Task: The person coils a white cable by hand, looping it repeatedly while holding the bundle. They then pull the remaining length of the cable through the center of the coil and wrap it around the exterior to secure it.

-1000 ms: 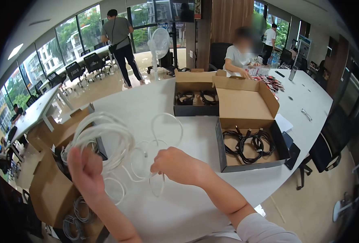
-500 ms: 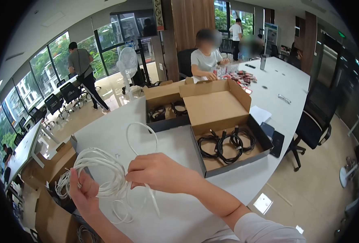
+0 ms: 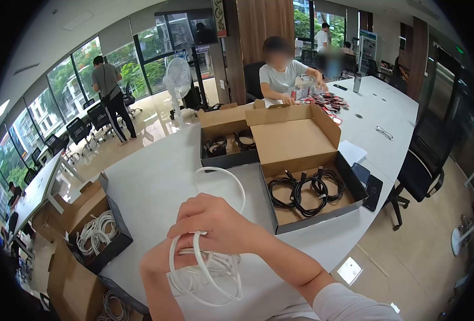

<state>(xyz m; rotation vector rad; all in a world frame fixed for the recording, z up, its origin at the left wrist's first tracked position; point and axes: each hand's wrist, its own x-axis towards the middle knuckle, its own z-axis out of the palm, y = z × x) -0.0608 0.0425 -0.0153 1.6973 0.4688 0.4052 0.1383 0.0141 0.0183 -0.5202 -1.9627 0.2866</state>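
A coiled white cable (image 3: 222,267) is in my two hands above the white table. My left hand (image 3: 164,259) is closed round the bundle, its fingers partly hidden behind the other hand. Over it crosses my right hand (image 3: 213,220), fingers bent and gripping a strand of the same cable. One loose loop of it arcs up above my knuckles, and other loops hang below my wrists. Beyond the hands, on the right, an open box (image 3: 314,211) contains several coiled black cables (image 3: 307,195).
Another open box (image 3: 229,155) holds black cables. At left, an open box (image 3: 120,235) has white cable coils (image 3: 96,232); a lower box holds more cable (image 3: 115,307). Phones (image 3: 373,192) lie by the right edge. A seated person (image 3: 279,77) handles red packets (image 3: 330,102) across the table.
My left hand has moved right with the coil and is now under my right hand. The loose loop shifted right. The box of white cables at left is now uncovered.
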